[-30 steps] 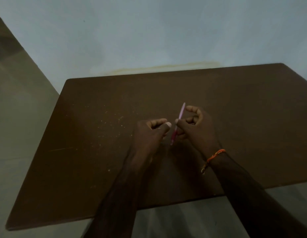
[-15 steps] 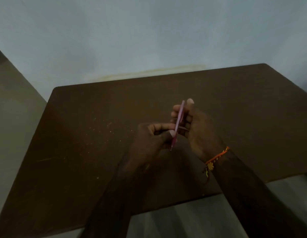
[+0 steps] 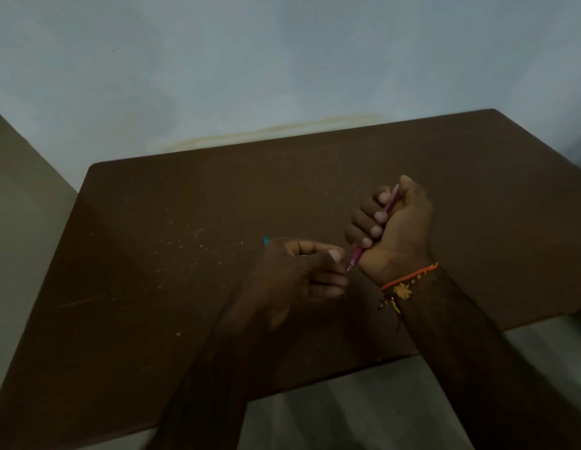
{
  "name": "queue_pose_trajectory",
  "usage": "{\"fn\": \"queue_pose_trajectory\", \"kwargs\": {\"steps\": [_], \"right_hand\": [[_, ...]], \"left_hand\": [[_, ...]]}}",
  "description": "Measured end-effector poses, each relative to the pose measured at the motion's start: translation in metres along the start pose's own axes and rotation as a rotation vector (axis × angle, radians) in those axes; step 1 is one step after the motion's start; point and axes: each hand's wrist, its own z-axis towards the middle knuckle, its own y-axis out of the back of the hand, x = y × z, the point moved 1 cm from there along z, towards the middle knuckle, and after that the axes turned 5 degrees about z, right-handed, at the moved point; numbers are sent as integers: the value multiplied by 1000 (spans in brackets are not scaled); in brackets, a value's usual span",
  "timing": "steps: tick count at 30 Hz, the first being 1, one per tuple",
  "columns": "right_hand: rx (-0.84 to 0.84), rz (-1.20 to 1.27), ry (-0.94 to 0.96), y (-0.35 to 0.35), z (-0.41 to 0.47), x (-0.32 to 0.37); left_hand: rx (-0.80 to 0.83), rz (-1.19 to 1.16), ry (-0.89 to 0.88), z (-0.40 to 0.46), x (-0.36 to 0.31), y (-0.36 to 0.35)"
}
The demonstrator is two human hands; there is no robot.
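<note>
Pink pen (image 3: pixel 357 255) held tilted above brown worktop (image 3: pixel 152 319), small teal item (image 3: pixel 266 240) just beyond left hand (image 3: pixel 295 277), left fingers (image 3: pixel 328 254) pinched at pen's lower tip, right hand (image 3: pixel 396 228) fisted round barrel, fingers curled tight, orange thread band (image 3: pixel 409 277) on right wrist.

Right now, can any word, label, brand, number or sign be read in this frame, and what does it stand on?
None: no text, number or sign can be read in the head view.
The slim pink pen, gripped in the right hand with its tip pinched by the left hand, shows no legible print; it is dim and mostly covered.
The orange thread bracelet and the dark brown table show no writing.
</note>
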Motion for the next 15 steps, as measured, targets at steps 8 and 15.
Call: {"fn": "queue_pose_trajectory", "kwargs": {"steps": [8,15], "right_hand": [[-55,92,-48,-1,5,2],[-62,120,-84,-3,5,0]], "left_hand": [[248,-242,-43,-4,14,3],[259,-257,-144,-6,21,5]]}}
